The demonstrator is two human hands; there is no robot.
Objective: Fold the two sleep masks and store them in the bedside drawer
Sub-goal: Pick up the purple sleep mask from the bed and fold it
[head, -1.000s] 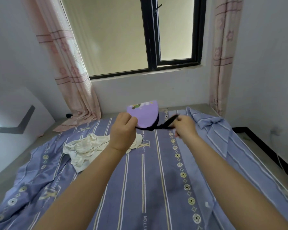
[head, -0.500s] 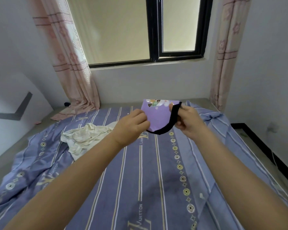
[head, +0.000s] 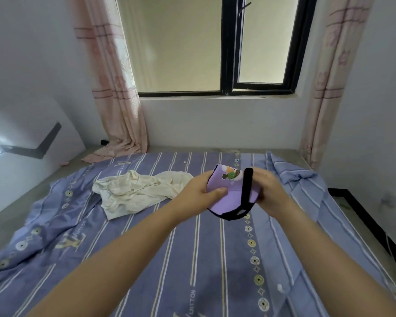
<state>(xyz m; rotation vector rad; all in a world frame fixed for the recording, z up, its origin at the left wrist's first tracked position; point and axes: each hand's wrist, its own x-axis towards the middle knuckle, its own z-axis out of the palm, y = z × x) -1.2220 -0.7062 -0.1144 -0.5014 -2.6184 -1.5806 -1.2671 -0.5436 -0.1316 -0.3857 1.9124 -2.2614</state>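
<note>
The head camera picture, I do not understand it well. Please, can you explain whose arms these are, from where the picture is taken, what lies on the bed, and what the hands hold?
There is no machine here. A person wears a wide-angle camera on the head, so you look forward and down along their own two bare arms.

The left hand and the right hand together hold a purple sleep mask above the bed. It has a cartoon print, and its black strap runs across it.

Below is a bed sheet, blue-purple with stripes. On it, to the left, lies a crumpled cream cloth. Behind are a window and pink curtains.

Only one mask is visible, and no drawer.
</note>
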